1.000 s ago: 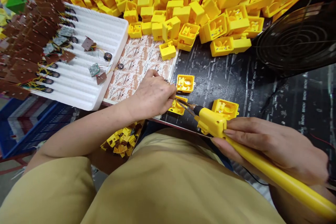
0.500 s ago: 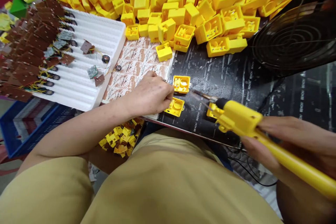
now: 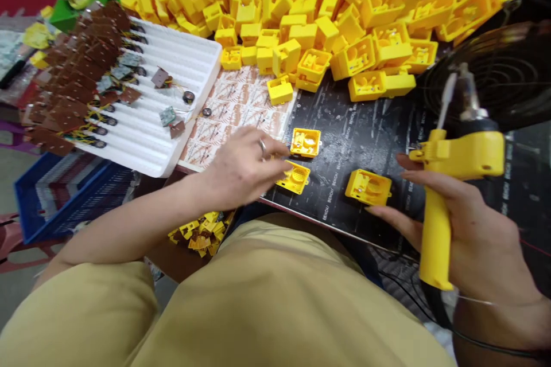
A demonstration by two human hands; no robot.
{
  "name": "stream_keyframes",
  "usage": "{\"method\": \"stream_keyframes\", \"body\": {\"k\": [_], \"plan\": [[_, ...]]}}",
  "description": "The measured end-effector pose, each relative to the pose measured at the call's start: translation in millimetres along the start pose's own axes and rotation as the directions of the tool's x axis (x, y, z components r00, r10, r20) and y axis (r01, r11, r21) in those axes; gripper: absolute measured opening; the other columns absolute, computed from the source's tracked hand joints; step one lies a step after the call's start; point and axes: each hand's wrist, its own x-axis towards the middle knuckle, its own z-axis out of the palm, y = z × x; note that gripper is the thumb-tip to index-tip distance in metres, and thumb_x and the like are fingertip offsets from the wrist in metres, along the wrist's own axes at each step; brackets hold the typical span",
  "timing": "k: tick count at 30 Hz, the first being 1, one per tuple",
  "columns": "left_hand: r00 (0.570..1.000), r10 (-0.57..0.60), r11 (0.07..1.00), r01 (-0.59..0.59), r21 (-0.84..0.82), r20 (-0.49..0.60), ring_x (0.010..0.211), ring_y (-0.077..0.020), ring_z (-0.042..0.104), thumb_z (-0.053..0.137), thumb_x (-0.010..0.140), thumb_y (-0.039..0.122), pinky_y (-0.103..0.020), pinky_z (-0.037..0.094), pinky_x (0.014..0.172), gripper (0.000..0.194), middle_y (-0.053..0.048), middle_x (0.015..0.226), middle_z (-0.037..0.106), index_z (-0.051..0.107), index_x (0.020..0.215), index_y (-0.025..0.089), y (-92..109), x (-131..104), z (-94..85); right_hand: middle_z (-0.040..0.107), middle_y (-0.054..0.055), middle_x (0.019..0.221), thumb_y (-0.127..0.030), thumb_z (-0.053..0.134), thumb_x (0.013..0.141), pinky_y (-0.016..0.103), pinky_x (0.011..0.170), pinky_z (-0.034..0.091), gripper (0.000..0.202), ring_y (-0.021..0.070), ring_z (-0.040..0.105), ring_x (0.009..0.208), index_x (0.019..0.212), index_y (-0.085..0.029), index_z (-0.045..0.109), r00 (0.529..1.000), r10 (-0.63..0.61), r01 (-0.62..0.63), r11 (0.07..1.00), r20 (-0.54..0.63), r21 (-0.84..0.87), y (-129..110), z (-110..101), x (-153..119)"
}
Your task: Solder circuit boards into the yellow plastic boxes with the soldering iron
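Note:
My right hand [image 3: 477,223] is wrapped round a yellow soldering gun [image 3: 437,235], whose metal tip points up toward the back. Its thumb reaches close to an open yellow case [image 3: 368,187] on the black bench mat. My left hand [image 3: 245,169] hovers at the left with its fingers apart, a ring on one finger. Its fingertips are over the left edge of a second yellow case [image 3: 296,178]. Just behind that lies a third yellow case [image 3: 305,142], open side up.
Piled yellow cases [image 3: 301,28] fill the back. A white foam tray [image 3: 181,57] with brown boards [image 3: 71,92] and wired round parts stands left. A black fan [image 3: 486,80] is back right; a blue basket [image 3: 38,223] is lower left.
The soldering gun has swung from pointing left to upright and moved away from the cases. My left hand has opened its fingers. The case at the right now shows fully.

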Motion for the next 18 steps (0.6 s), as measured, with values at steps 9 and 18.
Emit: {"method": "stream_keyframes", "body": {"k": [9, 18], "plan": [[0.983, -0.041, 0.974, 0.080, 0.211, -0.179, 0.095, -0.0184, 0.060, 0.050, 0.096, 0.025, -0.035, 0.044, 0.085, 0.020, -0.004, 0.107, 0.071, 0.068, 0.104, 0.025, -5.0, -2.2, 47.7, 0.066, 0.006, 0.119, -0.046, 0.075, 0.081, 0.042, 0.085, 0.061, 0.066, 0.0264, 0.069, 0.098, 0.138, -0.031, 0.046, 0.998, -0.017, 0.024, 0.992, -0.059, 0.122, -26.9, 38.6, 6.0], [0.711, -0.694, 0.632, 0.678, 0.375, -0.117, 0.082, -0.0259, 0.058, 0.060, 0.084, 0.050, -0.046, 0.040, 0.081, 0.033, -0.005, 0.069, 0.063, 0.066, 0.071, 0.020, -106.4, -75.5, -31.4, 0.063, 0.013, 0.124, -0.037, 0.073, 0.084, 0.043, 0.084, 0.061, 0.072, 0.0290, 0.066, 0.108, 0.143, -0.025, 0.036, 0.979, -0.201, 0.201, 0.967, -0.020, 0.156, -42.1, 68.0, 24.3]]}}
